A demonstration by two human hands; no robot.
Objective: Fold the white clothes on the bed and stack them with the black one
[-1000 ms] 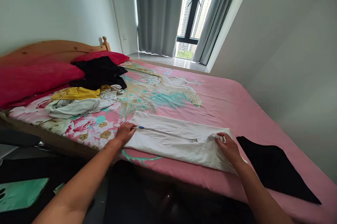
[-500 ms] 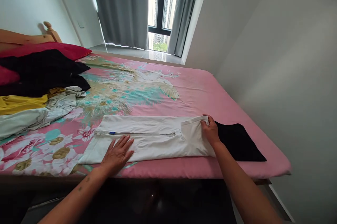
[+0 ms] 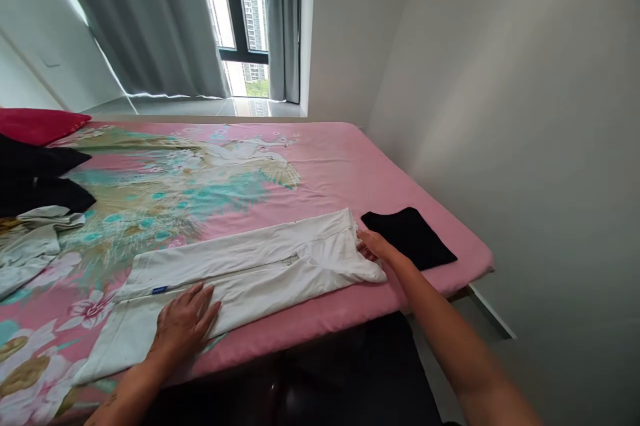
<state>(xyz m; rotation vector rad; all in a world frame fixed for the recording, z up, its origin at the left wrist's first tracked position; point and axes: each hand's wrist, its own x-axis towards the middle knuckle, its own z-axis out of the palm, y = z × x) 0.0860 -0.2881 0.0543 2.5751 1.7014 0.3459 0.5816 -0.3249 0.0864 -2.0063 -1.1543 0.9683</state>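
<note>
A white shirt (image 3: 260, 266), its sides folded inward to a long strip, lies along the bed's near edge. A small blue tag (image 3: 159, 290) shows near its left end. My left hand (image 3: 183, 319) rests flat on the shirt's left part, fingers outstretched and open. At the right end, my right hand (image 3: 375, 246) is closed on the shirt's edge, with its fingers curled and partly hidden. Just beyond that hand lies a folded black garment (image 3: 413, 236), apart from the shirt.
The bed (image 3: 330, 166) has a pink patterned sheet. Black clothes (image 3: 45, 169) and crumpled pale clothes (image 3: 33, 246) lie at the left, near a red pillow (image 3: 40, 125). A wall (image 3: 475, 133) stands at the right, a curtained window (image 3: 245, 13) behind.
The view has turned right. The shirt's right end, earlier folded over leftward under my right hand, now lies extended toward the black garment. My left hand stays flat on the shirt.
</note>
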